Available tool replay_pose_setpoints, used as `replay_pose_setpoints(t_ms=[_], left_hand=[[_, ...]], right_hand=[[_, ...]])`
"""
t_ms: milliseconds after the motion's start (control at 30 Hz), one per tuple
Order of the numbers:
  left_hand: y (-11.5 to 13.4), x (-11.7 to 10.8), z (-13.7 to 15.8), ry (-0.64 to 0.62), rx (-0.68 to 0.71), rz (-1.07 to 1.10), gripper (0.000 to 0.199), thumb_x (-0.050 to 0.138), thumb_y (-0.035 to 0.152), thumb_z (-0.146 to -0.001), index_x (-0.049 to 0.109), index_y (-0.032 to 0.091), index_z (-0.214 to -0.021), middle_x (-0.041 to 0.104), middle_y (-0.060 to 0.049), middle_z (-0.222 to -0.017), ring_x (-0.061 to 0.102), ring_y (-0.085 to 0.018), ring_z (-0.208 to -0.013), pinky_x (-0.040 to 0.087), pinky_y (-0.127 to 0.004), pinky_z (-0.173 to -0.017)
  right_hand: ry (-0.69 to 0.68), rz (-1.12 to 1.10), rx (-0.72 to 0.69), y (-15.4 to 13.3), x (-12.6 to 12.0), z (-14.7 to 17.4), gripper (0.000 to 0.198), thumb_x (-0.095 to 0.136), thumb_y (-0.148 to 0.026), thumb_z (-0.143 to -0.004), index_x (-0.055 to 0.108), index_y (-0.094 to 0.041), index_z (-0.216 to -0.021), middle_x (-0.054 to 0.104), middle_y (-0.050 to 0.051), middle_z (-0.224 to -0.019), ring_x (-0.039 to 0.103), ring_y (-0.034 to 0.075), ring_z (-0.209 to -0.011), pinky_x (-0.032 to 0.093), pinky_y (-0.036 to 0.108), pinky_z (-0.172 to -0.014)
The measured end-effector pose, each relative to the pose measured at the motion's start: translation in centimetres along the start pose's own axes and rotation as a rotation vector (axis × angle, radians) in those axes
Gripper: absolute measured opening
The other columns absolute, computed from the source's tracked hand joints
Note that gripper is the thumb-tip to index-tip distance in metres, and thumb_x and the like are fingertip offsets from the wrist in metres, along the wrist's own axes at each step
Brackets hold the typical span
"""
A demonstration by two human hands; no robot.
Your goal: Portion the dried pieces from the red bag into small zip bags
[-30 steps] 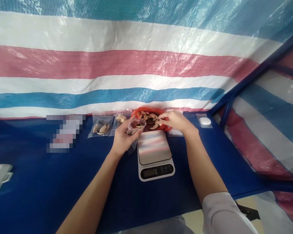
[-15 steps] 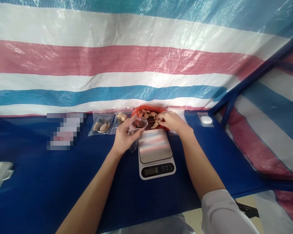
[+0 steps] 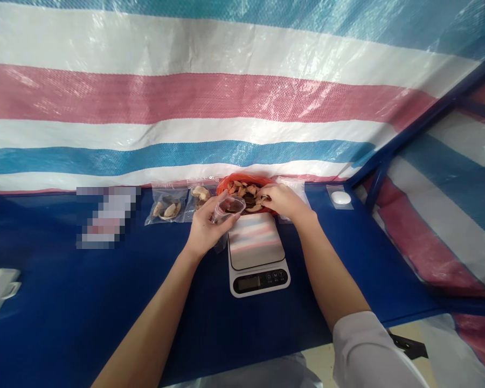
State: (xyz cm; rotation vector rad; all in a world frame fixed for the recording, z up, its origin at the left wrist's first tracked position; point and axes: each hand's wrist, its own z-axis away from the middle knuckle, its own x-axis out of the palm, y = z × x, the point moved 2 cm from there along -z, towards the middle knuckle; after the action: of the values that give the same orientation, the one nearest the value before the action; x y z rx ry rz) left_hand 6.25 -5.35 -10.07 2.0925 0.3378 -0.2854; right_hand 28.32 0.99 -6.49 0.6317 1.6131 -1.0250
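My left hand (image 3: 208, 223) is closed around a clear plastic bag (image 3: 230, 205), keeping its mouth spread open. Just beyond lies a red plastic bag (image 3: 247, 177), open, full of dried brownish slices (image 3: 253, 206). My right hand (image 3: 283, 199) reaches into its right side with fingers pinched together among the slices; what sits between the fingertips is hidden. Nearer to me, between my forearms, stands a white kitchen scale (image 3: 258, 264) with nothing on its metal plate. The clear bag hangs beside the scale's far left corner.
Two clear zip bags, one with pale pieces (image 3: 167, 207) and one with cream-coloured pieces (image 3: 200, 193), lie left of the red bag. A white oval object (image 3: 341, 198) is at the right, a white case (image 3: 0, 291) at the far left. Striped sheeting (image 3: 226, 97) rises behind the table.
My right fingers have shifted slightly among the slices. The left hand still keeps the clear bag open in nearly the same place. The whole view has drifted a little.
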Motion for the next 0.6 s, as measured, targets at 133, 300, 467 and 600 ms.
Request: replay_pose_setpoints(t_ms=[133,300,467,600], left_hand=[[0.2,0.0,0.0,-0.002,0.012,-0.007,0.058,0.076,0.042,-0.08,0.065,0.015,-0.131,0.074,-0.01,-0.109,0.07,-0.023,-0.098,0.055,-0.037,-0.094],[0.2,0.0,-0.1,-0.004,0.02,-0.022,0.058,0.076,0.042,-0.081,0.065,0.016,-0.131,0.074,-0.009,-0.106,0.07,-0.023,-0.095,0.055,-0.036,-0.092],[0.3,0.1,-0.1,-0.006,0.019,-0.033,0.056,0.075,0.043,-0.082,0.065,0.015,-0.129,0.074,-0.009,-0.105,0.07,-0.023,-0.096,0.055,-0.036,-0.091],[0.3,0.1,-0.1,-0.016,0.019,-0.039,0.056,0.074,0.043,-0.082,0.065,0.016,-0.13,0.074,-0.009,-0.105,0.07,-0.023,-0.095,0.056,-0.036,-0.089]], right_hand=[[0.029,-0.053,-0.019,0.2,0.1,0.0,0.02,0.06,-0.017,-0.088,0.078,-0.02,-0.097,0.076,0.007,-0.106,0.067,0.021,-0.095,0.045,0.028,-0.082],[0.031,-0.097,0.044,0.3,0.1,0.1,0.021,0.061,-0.018,-0.087,0.078,-0.02,-0.099,0.076,0.006,-0.105,0.067,0.021,-0.093,0.045,0.027,-0.081],[0.042,-0.118,0.096,0.9,0.2,0.3,0.023,0.061,-0.027,-0.089,0.078,-0.021,-0.102,0.077,0.006,-0.102,0.068,0.022,-0.092,0.045,0.028,-0.079],[0.05,-0.081,0.156,1.4,0.2,0.4,0.024,0.059,-0.029,-0.09,0.079,-0.022,-0.101,0.078,0.006,-0.101,0.067,0.023,-0.091,0.045,0.028,-0.078]])
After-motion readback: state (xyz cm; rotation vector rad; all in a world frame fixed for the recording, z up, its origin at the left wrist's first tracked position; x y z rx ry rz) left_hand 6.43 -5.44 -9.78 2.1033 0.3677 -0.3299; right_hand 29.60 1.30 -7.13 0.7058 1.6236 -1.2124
